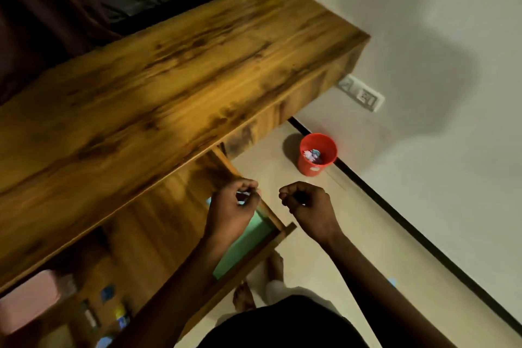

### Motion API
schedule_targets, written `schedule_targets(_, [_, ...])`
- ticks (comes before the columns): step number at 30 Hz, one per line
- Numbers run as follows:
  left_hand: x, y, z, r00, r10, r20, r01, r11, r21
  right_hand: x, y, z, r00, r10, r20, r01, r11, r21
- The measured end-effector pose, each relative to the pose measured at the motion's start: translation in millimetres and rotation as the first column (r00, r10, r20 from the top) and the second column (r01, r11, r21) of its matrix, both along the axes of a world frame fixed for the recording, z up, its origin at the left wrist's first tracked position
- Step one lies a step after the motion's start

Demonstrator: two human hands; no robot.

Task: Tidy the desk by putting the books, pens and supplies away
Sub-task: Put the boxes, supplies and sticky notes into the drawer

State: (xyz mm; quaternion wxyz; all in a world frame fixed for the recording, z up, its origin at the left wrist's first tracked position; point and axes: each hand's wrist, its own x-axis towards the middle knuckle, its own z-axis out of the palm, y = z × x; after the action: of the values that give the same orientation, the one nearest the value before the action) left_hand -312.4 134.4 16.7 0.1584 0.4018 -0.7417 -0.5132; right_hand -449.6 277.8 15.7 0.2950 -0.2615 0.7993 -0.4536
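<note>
Left hand (236,202) is pinching some small light-blue scrap over the open drawer (254,237), right hand (306,202) is curled shut, can't tell on what. I'd lower before dropping so it lands inside by the green book (248,246).

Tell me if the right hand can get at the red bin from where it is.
Probably yes. The right hand hangs over bare floor, and the red bin stands open beyond it by the wall, with nothing between them. The drawer lies off to its left.
</note>
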Motion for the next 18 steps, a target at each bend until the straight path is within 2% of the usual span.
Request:
schedule_targets(7, [-66, 57, -1, 0.950, -0.308, 0.050, 0.310, 0.950, -0.038, -2, 98, -6, 0.937, -0.337, 0.091, 0.336, 0.942, 0.024])
schedule_targets(12, [-115, 110, -9, 0.869, -0.484, 0.104, 0.489, 0.871, -0.033, -13, 165, -20, 0.829, -0.541, 0.140, 0.540, 0.840, 0.045])
schedule_targets(18, [-168, 176, -45, 0.785, -0.583, 0.207, 0.590, 0.807, 0.034, -41, 246, -57, 0.707, -0.681, 0.190, 0.675, 0.730, 0.105])
